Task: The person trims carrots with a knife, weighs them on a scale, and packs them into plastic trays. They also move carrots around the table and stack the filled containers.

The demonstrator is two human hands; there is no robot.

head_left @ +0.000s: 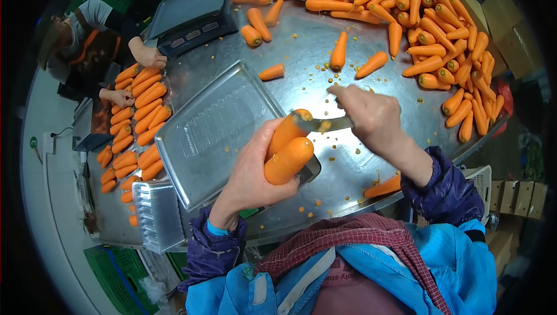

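Observation:
My left hand [246,170] is wrapped round two carrots, one [289,160] nearer to me and another [282,135] just behind it. In my right hand [371,116] is a knife [337,123], its blade at the top end of the rear carrot. A small yellowish piece [325,125] shows against the blade. Under and beside my left hand lies a shallow metal tray [165,167]. Small carrot trimmings [317,203] are scattered on the metal table [301,42] around my hands.
A large carrot pile [441,42] covers the table's far right. Loose carrots [339,51] lie nearer. At left, another person's hands [148,55] are by carrots in rows [152,94]. A scale [194,10] stands behind the tray; stacked clear plastic trays [156,216] are at front left.

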